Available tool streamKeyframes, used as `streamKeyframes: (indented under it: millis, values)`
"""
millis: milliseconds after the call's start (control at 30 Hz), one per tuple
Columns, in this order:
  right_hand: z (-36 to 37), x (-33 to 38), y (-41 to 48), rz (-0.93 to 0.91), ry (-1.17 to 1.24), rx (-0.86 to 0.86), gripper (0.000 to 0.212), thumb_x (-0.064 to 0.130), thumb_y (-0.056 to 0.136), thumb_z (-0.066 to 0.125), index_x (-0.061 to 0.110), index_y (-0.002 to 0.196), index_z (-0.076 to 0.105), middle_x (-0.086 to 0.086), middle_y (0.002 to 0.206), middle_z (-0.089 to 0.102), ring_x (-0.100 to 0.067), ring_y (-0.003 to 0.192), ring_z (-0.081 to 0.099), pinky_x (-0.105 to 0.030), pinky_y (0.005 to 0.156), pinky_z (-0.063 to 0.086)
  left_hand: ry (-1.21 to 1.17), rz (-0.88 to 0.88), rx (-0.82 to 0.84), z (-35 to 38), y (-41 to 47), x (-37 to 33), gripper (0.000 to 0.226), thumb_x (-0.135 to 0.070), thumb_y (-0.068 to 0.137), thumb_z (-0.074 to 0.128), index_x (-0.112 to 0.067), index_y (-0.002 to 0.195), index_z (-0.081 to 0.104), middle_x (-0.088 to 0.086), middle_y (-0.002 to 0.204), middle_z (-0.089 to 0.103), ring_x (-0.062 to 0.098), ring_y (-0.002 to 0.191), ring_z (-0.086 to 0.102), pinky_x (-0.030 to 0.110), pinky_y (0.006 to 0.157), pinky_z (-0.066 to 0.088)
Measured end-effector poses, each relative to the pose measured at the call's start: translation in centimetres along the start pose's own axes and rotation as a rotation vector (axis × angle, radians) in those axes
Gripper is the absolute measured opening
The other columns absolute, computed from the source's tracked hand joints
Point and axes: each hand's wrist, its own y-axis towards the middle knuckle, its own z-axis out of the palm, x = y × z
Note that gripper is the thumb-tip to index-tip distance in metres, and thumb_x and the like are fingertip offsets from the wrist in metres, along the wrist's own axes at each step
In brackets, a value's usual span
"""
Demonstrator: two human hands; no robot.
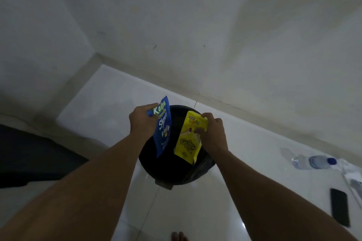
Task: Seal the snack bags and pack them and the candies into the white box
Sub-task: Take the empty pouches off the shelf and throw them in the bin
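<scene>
Snack bags, blue (pixel 163 127) in left hand (pixel 141 121), yellow (pixel 189 139) in right (pixel 213 135), above black bin (pixel 176 174)

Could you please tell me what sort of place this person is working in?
Probably a room in a home: a glossy white tiled floor meeting plain walls, a black bin, and a water bottle and phone lying on the floor.

Dim and soft all over, with faint glare on the floor tiles (pixel 195 211) and wide-angle bending toward the edges.
</scene>
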Motion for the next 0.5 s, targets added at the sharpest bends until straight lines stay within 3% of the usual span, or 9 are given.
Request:
streamKeyframes:
  millis: [100, 233, 333, 500]
  values:
    - [1.1, -1.0, 0.2, 0.011, -0.033, 0.063, 0.054, 0.015, 0.093, 0.061, 0.022, 0.143, 0.042, -0.013, 0.121, 0.047, -0.032, 0.103, 0.057, -0.029, 0.080, 0.041, 0.016, -0.058, 0.050, 1.4, 0.0, 1.6, 0.045, 0.000, 0.080, 0.071, -0.015, 0.123, 0.069, 0.010, 0.109, 0.073, 0.023, 0.105, 0.066, 0.030, 0.100, 0.049]
    - [0.0, 0.2, -0.6, 0.002, -0.096, 0.081, 0.049, 0.019, 0.094, 0.057, 0.018, 0.140, 0.042, -0.012, 0.127, 0.048, -0.032, 0.111, 0.056, -0.038, 0.089, 0.048, 0.012, -0.130, 0.091, -0.2, -1.0, 1.3, 0.053, -0.013, 0.078, 0.078, -0.014, 0.129, 0.064, 0.008, 0.116, 0.069, 0.024, 0.109, 0.064, 0.036, 0.106, 0.047]
    - [-2.5, 3.7, -1.4, -0.061, -0.159, 0.073, 0.044, 0.025, 0.096, 0.055, 0.016, 0.137, 0.045, -0.012, 0.134, 0.046, -0.031, 0.116, 0.054, -0.039, 0.091, 0.049, 0.022, -0.099, 0.072, -3.8, -2.0, -1.1, 0.051, -0.019, 0.082, 0.076, -0.013, 0.131, 0.062, 0.009, 0.119, 0.068, 0.023, 0.111, 0.063, 0.035, 0.106, 0.046]
    - [-8.1, 13.1, -5.0, -0.279, -0.287, 0.034, 0.054, 0.037, 0.099, 0.052, 0.012, 0.146, 0.038, -0.012, 0.147, 0.038, -0.032, 0.129, 0.046, -0.042, 0.099, 0.046, 0.120, 0.057, -0.006, -12.7, -5.4, -7.2, 0.054, -0.028, 0.087, 0.071, -0.013, 0.136, 0.057, 0.008, 0.123, 0.066, 0.021, 0.109, 0.063, 0.027, 0.100, 0.046]
